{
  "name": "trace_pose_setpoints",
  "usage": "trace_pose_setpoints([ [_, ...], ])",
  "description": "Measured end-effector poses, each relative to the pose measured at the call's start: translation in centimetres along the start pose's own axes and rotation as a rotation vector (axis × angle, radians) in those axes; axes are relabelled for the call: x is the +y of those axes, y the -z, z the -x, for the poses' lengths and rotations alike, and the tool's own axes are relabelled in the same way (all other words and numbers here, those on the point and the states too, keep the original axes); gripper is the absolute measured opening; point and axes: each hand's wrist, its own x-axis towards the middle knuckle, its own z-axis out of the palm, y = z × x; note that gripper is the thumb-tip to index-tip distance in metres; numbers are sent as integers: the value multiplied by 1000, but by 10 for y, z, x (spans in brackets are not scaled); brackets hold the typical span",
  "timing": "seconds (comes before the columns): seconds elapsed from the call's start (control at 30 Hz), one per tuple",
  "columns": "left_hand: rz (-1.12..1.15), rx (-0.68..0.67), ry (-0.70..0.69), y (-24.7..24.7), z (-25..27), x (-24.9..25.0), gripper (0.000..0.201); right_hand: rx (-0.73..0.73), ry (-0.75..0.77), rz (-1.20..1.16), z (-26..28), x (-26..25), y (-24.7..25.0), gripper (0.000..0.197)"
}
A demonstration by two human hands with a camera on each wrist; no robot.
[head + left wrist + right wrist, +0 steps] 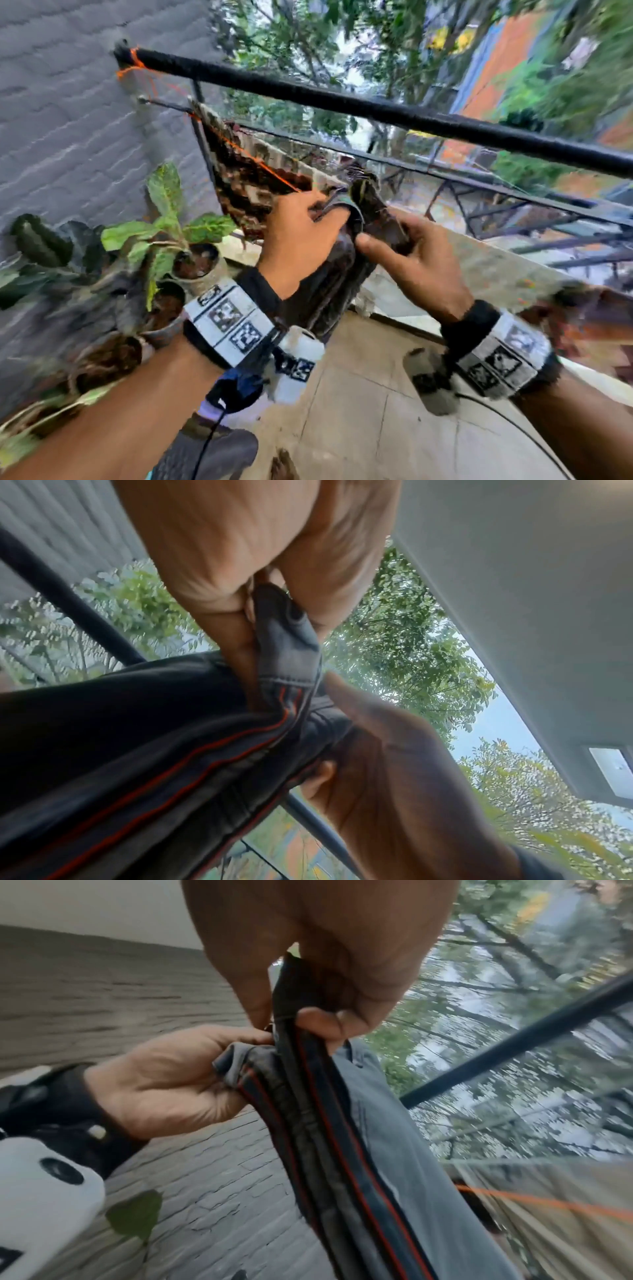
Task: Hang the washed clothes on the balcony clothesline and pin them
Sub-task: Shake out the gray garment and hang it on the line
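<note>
The head view looks down and outward over both hands (pixel 359 246); each wrist view, blurred, seemingly looks up close along its palm, sharing the garment (pixel 143 750).

Both hands raised side by side, left hand (pixel 301 236) and right hand (pixel 416 255) with pinching fingers.

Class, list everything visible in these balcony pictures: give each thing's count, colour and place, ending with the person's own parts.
dark garment: one, dark grey with red piping, held between both hands
patterned cloth: one, brown and cream, draped on the line at left
clothesline: one, orange, running from the wall
railing: one, black, across the balcony
potted plants: several, green, beside the grey wall
left hand: grips the garment's top
right hand: pinches the garment's edge
</note>
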Motion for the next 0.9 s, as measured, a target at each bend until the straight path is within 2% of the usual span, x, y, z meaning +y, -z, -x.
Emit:
trace_pose_setpoints([
  [0.1,86,-139,88,-36,23,6,54,-5,-97,-91,40,22,22,42],
  [0.13,146,-206,123,-49,32,9,51,23,-98,-66,49,30,30,46],
  [0.2,225,-335,153,-77,51,17,29,122,-96,-38,65,47,54,37],
  [0.27,236,-446,132,-102,68,18,22,152,-69,-26,82,61,85,29],
  [0.33,193,-457,76,-120,78,7,25,146,-68,-39,96,70,116,32],
  [0.37,124,-389,44,-124,82,-8,29,132,-85,-68,101,71,128,36],
  [0.43,-24,-257,53,-131,95,-46,55,118,-108,-117,112,71,155,38],
  [0.47,-99,-238,71,-133,101,-64,72,106,-111,-142,115,71,167,34],
  [0.53,-261,-309,136,-147,120,-102,105,76,-109,-166,125,65,191,23],
  [0.6,-351,-408,276,-166,135,-123,130,21,-76,-166,132,57,213,25],
  [0.67,-222,-547,341,-187,150,-141,130,-24,-49,-163,140,46,229,29],
  [0.7,-192,-563,307,-199,153,-158,130,-31,-43,-157,143,40,235,30],
  [0.77,-200,-546,240,-229,156,-175,154,1,-48,-153,151,31,251,25],
  [0.83,-253,-510,236,-255,160,-167,169,112,-66,-178,159,24,266,21],
  [0.9,-332,-491,241,-270,168,-158,173,266,-71,-221,162,16,280,12],
])
